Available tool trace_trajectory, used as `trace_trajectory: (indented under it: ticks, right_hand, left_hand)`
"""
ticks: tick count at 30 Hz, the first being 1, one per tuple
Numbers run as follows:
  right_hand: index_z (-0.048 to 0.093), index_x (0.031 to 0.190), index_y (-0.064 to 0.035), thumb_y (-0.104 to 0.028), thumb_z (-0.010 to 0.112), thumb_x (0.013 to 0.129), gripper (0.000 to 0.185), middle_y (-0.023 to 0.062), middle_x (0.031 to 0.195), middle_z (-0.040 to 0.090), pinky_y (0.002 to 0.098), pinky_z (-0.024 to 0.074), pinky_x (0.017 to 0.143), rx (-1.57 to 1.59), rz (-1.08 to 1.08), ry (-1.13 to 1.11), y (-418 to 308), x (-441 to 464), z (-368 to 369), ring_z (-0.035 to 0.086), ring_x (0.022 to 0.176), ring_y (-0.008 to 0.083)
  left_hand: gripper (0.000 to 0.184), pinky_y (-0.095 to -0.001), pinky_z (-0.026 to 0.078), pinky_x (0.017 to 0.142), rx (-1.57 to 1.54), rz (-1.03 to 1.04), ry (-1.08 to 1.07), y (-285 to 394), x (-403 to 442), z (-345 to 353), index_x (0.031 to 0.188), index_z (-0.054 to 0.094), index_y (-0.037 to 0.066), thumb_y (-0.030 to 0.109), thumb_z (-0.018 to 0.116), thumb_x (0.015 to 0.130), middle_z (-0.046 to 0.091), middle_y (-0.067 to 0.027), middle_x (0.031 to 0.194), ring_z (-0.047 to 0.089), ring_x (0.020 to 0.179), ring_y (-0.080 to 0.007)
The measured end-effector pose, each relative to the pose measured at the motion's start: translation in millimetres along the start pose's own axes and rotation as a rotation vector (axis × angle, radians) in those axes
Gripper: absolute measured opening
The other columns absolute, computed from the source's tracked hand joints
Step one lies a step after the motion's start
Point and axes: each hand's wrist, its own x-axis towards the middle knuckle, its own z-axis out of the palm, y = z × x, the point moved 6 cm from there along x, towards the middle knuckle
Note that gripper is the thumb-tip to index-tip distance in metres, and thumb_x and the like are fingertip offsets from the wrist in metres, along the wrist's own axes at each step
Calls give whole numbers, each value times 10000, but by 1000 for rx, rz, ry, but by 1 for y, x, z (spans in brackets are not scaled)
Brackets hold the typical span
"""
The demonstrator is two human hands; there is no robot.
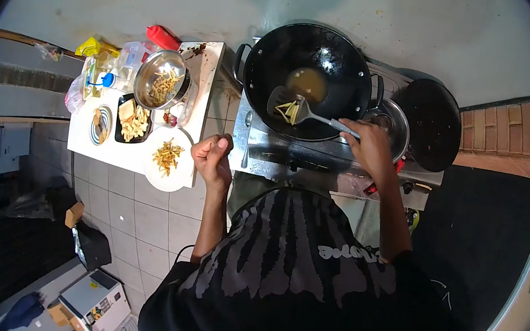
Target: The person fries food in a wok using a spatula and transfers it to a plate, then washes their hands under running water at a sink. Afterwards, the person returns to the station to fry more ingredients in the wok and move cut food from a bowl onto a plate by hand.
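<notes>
My right hand [371, 145] grips the grey handle of a metal spatula [325, 119], whose broad head is inside the black wok [348, 56]. Several pale yellow fries [287, 110] lie on that head, near the wok's front left wall. A small pool of cloudy oil [306, 84] sits at the wok's bottom. My left hand [213, 159] is closed in a loose fist, raised between the stove and the side table, with nothing seen in it. Close to its left is a white plate [163, 185] of browned fries.
A steel bowl [184, 66] of fries and a black tray [139, 140] of food stand on the white side table [194, 124]. A red bottle [161, 37] lies at its back. Right of the wok are a steel pot [403, 133] and a dark round pan [432, 123].
</notes>
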Motion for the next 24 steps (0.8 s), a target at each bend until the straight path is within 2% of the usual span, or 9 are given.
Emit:
trace_trajectory:
  ticks: [4,6,10,12,15,18,21,24]
  right_hand:
    - [644,1090,-93,-190,635,815,292,171,923,651,415,499,702,-30,9,-4,-1,0,-3,631,786,344]
    - [657,1072,-86,-194,633,812,283,155,959,654,391,486,754,-62,93,-56,0,-1,-5,623,848,332]
    - [654,1082,-94,-205,631,814,291,149,967,656,393,488,752,11,55,-21,3,-2,-3,626,845,329]
    - [648,1098,-126,-230,630,821,297,175,965,650,418,508,722,-99,12,21,6,-1,-1,638,814,336]
    - [649,1096,-131,-229,628,821,293,186,967,649,419,509,727,-74,-21,21,6,0,-2,640,825,337]
    - [649,1096,-131,-230,627,821,293,187,963,649,419,508,730,-121,32,-35,0,1,-8,638,824,337]
    - [649,1096,-132,-228,626,822,292,169,953,653,418,506,720,-52,-34,-13,6,1,-7,637,808,333]
    - [651,1092,-126,-218,631,818,289,162,942,655,413,503,714,-113,-2,-35,5,2,-7,634,797,334]
  left_hand:
    - [432,-267,167,496,-21,5,-6,-1,-1,2,543,233,82,59,590,785,236,33,536,204,517,-86]
    - [405,-286,187,528,55,-33,-17,-4,-3,2,543,267,79,139,592,778,273,14,545,238,538,-111]
    - [411,-289,183,527,45,-18,-39,-1,-2,5,542,261,84,140,589,783,259,19,543,231,535,-111]
    - [414,-291,176,525,47,-32,-45,-2,-2,4,542,251,88,138,583,783,246,23,543,224,532,-112]
    - [414,-291,170,524,55,-30,-36,-2,-3,2,544,245,90,138,580,782,236,26,544,218,532,-111]
    - [413,-291,169,523,58,-43,-49,-1,-4,2,544,243,92,134,578,781,230,27,542,218,529,-112]
    - [415,-291,172,521,77,-31,-36,1,-5,3,544,237,96,134,578,777,223,27,541,217,526,-112]
    - [415,-291,177,520,85,-32,-28,0,-6,2,545,232,101,137,577,773,218,29,543,217,525,-112]
